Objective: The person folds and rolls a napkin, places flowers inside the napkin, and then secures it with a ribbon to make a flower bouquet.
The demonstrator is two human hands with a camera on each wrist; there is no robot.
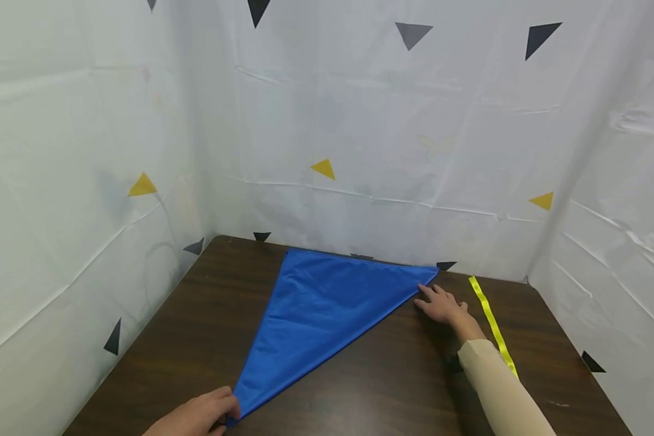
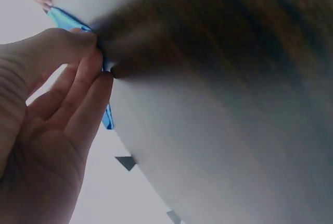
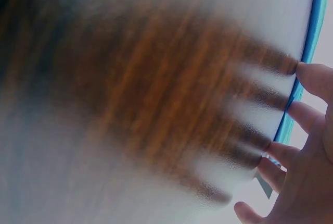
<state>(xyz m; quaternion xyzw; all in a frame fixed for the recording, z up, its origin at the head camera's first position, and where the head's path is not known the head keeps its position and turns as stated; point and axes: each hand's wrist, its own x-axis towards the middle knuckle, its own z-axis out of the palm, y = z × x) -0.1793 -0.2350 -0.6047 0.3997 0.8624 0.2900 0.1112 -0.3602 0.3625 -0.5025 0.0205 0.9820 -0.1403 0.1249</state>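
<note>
- Sheeting (image 1: 49, 230), white and creased, rises along the left side of the table and carries a yellow triangle (image 1: 143, 186) and, lower and nearer, a black triangle (image 1: 112, 336).
- Table (image 1: 381, 375) with a dark wood-grain top, somewhat glossy, spreads across the scene up to the sheeting on its far side.
- Left hand (image 1: 196, 415) is at the near left; its thumb and fingers are drawn together and pinch the near corner of the blue cloth.
- Blue cloth (image 1: 316, 312) lies on the table as a long triangle: one corner far left, one far right, one near left. Its far side runs close to the table's far edge, and its longest side slants from the left hand up to the far right corner.
- Right hand (image 1: 441, 306) is just beside that far right corner, fingers spread and without a grip; several fingertips touch the slanting edge, while another stands off it.
- Beige sleeve (image 1: 498, 387) covers the right forearm, reaching in from the near right.
- Yellow ribbon (image 1: 489, 315) lies lengthwise right of the right hand, its near part hidden behind the sleeve.
</note>
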